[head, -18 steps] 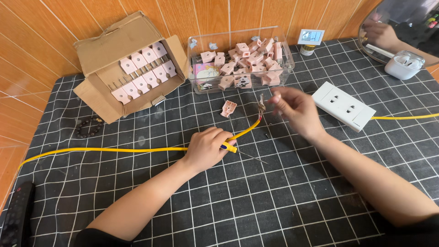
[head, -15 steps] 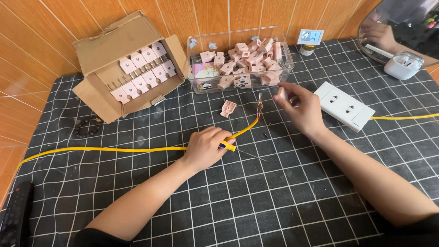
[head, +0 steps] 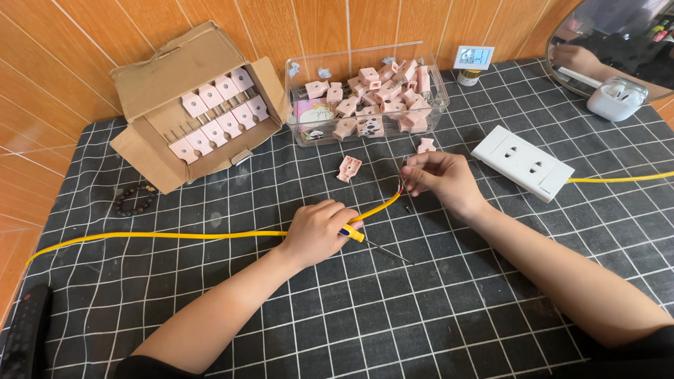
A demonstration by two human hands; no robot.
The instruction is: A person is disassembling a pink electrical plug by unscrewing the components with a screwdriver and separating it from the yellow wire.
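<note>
The yellow cable (head: pixel 175 235) is laid across the checked mat (head: pixel 435 309). It is clasped by the left hand (head: pixel 317 230) together with a screwdriver (head: pixel 372 242). Its stripped end is pinched by the right hand (head: pixel 441 179), near a pink plug part (head: pixel 349 168).

Left hand (head: pixel 319 231) pressing yellow cable (head: pixel 175 235) and a screwdriver (head: pixel 375 244) onto the checked cloth (head: pixel 435 316). Right hand (head: pixel 439 179) pinching the cable's stripped end just ahead. Pink plug half (head: pixel 349 168) lying beyond both hands; white socket strip (head: pixel 523 161) resting right of them.
</note>
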